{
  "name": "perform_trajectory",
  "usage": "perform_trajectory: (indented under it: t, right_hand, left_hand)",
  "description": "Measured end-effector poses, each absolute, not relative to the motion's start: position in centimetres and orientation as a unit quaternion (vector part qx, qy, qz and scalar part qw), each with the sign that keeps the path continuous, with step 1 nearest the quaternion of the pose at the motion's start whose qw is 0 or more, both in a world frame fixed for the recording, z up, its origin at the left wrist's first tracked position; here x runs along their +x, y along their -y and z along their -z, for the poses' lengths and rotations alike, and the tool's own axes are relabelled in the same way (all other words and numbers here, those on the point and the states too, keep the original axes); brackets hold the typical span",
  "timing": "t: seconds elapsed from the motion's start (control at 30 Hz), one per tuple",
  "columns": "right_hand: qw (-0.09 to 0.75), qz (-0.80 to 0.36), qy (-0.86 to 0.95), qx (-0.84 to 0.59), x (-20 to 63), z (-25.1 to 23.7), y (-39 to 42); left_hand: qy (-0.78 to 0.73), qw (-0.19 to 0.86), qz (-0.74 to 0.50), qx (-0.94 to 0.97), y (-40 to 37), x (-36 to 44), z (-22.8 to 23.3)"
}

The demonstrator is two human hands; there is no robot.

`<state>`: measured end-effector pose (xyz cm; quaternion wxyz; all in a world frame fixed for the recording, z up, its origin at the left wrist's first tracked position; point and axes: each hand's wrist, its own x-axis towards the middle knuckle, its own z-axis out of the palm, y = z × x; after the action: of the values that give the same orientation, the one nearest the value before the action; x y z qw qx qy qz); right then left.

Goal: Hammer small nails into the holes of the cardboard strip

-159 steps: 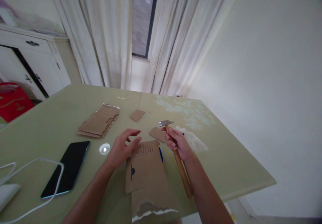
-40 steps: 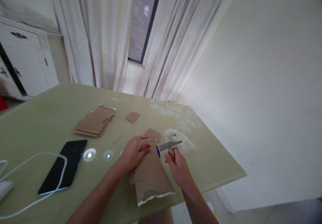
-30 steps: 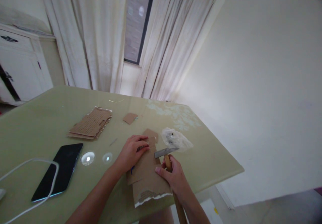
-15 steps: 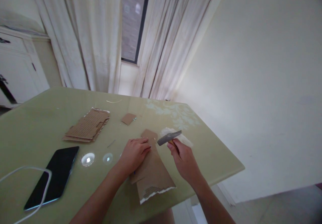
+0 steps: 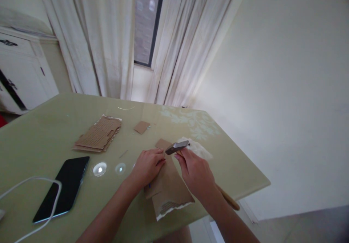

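Now the right hand (image 5: 196,174) is clamped around the wooden handle of a hammer (image 5: 177,147), gripping close under the metal head, which hangs just above the far end of a cardboard sheet (image 5: 170,188); the handle's butt sticks out past the wrist, beyond the counter's near edge. The left hand (image 5: 147,166) lies flat on the sheet with fingertips curled at its far end, just beside the hammer head, perhaps pinching something small there, though that is too small to tell. Half a second ago the hammer head sat a little higher and further right, clear of the left fingers; it has since come down and in toward them, which reads as a tapping stroke landing next to the fingertips. A second ago the head was lower, over the middle of the sheet, so the tool has been lifting and dropping in short strokes. Further out on the counter (image 5: 40,134), a small cardboard scrap (image 5: 141,127) and a stack of cardboard pieces (image 5: 98,138) lie well apart from the hands, as before, with a crumpled white wrapper (image 5: 200,149) behind the hammer, and a phone (image 5: 63,187) with a white cable (image 5: 38,199) looped over it at the left.
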<state>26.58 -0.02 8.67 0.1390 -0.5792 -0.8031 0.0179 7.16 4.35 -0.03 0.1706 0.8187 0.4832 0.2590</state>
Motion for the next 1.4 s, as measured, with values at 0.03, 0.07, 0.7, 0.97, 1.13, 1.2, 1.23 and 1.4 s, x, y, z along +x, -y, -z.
perform_trajectory:
  t: [0.03,0.07,0.7,0.97,1.13,1.2,1.23,1.4]
  right_hand:
    - [0.108,-0.01,0.805,-0.583,26.5,-8.6,0.0]
    - [0.079,-0.002,0.807,-0.586,26.4,-8.4,0.1]
    - [0.048,0.029,0.804,-0.591,26.2,-7.6,0.5]
    - [0.046,0.037,0.806,-0.59,26.0,-7.4,1.1]
    - [0.049,0.042,0.797,-0.601,26.0,-7.4,0.9]
    - [0.066,0.043,0.798,-0.597,26.1,-7.4,0.8]
    - [0.062,0.041,0.8,-0.595,26.0,-7.4,0.8]
    - [0.028,0.036,0.797,-0.603,25.9,-7.2,0.9]
  left_hand:
    - [-0.484,0.171,-0.258,0.819,-4.3,7.2,-0.1]
    - [-0.485,0.172,-0.257,0.818,-4.3,7.3,-0.2]
    - [-0.514,0.2,-0.275,0.788,-4.4,7.7,0.7]
    - [-0.51,0.205,-0.293,0.782,-4.3,7.8,0.9]
    - [-0.519,0.203,-0.304,0.773,-4.3,7.8,1.1]
    - [-0.522,0.202,-0.308,0.769,-4.3,7.8,1.3]
    - [-0.522,0.201,-0.309,0.769,-4.3,7.8,1.4]
    - [-0.523,0.204,-0.309,0.768,-4.2,7.8,1.5]
